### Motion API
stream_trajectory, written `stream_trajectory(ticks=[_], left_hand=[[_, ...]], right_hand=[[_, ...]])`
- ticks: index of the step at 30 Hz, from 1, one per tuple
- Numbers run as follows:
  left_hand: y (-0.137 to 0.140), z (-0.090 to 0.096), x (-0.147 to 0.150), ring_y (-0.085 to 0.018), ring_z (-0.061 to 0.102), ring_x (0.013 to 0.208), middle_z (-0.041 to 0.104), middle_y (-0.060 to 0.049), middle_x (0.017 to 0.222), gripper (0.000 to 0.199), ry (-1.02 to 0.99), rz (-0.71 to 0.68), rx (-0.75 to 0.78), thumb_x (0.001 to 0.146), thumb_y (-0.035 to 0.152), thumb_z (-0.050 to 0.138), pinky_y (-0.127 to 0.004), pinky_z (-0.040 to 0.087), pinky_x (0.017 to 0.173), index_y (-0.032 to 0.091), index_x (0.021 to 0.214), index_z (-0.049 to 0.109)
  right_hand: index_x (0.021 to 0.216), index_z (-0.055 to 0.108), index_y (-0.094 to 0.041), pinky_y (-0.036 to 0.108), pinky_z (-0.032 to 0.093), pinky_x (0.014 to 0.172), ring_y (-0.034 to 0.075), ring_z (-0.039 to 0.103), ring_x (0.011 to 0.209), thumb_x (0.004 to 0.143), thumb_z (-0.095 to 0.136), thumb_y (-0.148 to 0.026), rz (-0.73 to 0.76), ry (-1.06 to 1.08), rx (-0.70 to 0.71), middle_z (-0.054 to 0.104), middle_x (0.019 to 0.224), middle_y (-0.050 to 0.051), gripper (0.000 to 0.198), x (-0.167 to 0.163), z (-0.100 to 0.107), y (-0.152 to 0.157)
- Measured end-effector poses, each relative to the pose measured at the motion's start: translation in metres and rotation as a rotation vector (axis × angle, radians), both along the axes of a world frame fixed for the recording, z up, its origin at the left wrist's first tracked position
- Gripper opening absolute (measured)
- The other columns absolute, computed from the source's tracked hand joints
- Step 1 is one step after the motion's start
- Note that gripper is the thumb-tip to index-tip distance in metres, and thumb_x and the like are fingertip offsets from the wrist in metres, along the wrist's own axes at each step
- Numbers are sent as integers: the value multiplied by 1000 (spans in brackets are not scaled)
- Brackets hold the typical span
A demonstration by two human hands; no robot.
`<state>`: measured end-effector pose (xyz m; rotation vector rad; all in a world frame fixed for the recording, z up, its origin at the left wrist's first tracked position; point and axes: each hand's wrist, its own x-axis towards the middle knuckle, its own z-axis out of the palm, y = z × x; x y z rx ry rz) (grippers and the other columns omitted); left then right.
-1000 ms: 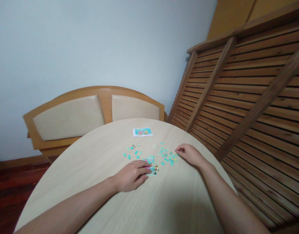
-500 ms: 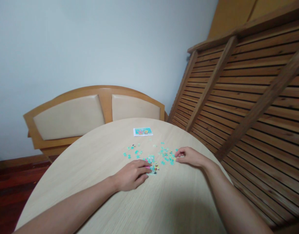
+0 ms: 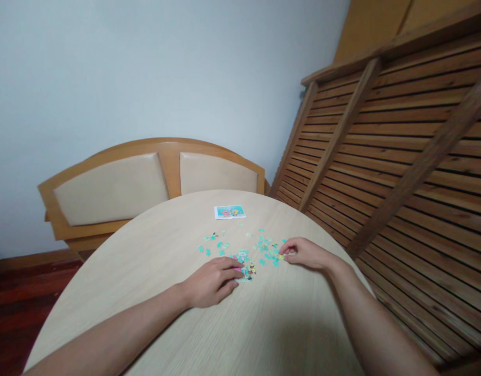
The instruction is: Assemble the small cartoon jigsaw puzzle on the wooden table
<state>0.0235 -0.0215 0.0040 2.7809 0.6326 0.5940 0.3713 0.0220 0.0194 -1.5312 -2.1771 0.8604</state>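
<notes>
My left hand (image 3: 214,282) lies flat with its fingers stretched over the left part of a joined patch of jigsaw puzzle (image 3: 243,256). The patch shows turquoise, white, pink and yellow, and my fingers hide part of it. At the right edge of a cluster of loose turquoise jigsaw pieces (image 3: 268,250) is my right hand (image 3: 303,253). Its fingers are bent, with a gap between thumb and forefinger, and the fingertips reach down by a yellowish jigsaw piece (image 3: 281,257). I make out nothing held in it.
More loose jigsaw pieces (image 3: 220,245) lie spread left of the patch. Behind them is a picture card (image 3: 230,211) with cartoon figures. All rest on a round pale wooden table (image 3: 177,334). A padded headboard (image 3: 110,188) stands behind it, and a slatted wooden frame (image 3: 381,156) leans at the right.
My right hand has shifted slightly, its fingertips moving down and left toward the yellowish piece. My left hand stays in place on the joined patch.
</notes>
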Motion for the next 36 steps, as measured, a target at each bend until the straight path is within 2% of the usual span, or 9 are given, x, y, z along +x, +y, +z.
stream_trajectory(ticks=[6, 13, 19, 22, 27, 36], left_hand=[[-1, 1, 1, -24, 57, 122, 62, -9, 131, 30, -11, -2, -1, 97, 23, 49, -40, 46, 107, 22, 124, 63], [0, 1, 1, -24, 56, 123, 61, -10, 131, 30, 1, 0, -4, 98, 23, 49, -40, 45, 107, 21, 124, 63], [-1, 1, 1, -24, 56, 123, 61, -9, 131, 30, 1, 4, -2, 97, 22, 49, -40, 46, 107, 21, 124, 63], [-1, 1, 1, -24, 56, 123, 61, -9, 131, 30, 5, 1, 0, 98, 23, 49, -40, 45, 107, 21, 124, 63], [0, 0, 3, -23, 56, 122, 62, -9, 131, 29, -3, 7, 9, 97, 22, 50, -39, 45, 107, 21, 123, 63], [-1, 4, 8, -22, 58, 118, 64, -8, 125, 24, 5, 22, 20, 97, 22, 51, -38, 47, 104, 21, 117, 64]], right_hand=[[92, 74, -14, 26, 43, 66, 18, 57, 73, 70, 69, -36, -25, 7, 9, 65, 78, 4, 31, -2, -1, -1], [89, 73, -15, 26, 42, 68, 17, 56, 75, 65, 63, -23, -23, -68, 58, 64, 83, 4, 27, -7, 0, -2], [84, 66, -15, 23, 36, 57, 14, 51, 64, 61, 61, -18, -24, -11, -31, 56, 69, -2, 24, -13, 2, -5], [83, 64, -15, 23, 37, 57, 13, 50, 63, 65, 63, -20, 15, 73, -47, 56, 67, -2, 19, -18, 6, -6], [88, 68, -14, 24, 43, 64, 14, 57, 69, 76, 64, -26, 106, 168, -14, 66, 77, 3, 18, -32, 12, -10], [90, 74, -15, 26, 47, 70, 17, 63, 75, 84, 61, -27, 180, 92, 101, 74, 83, 6, 19, -57, 3, -10]])
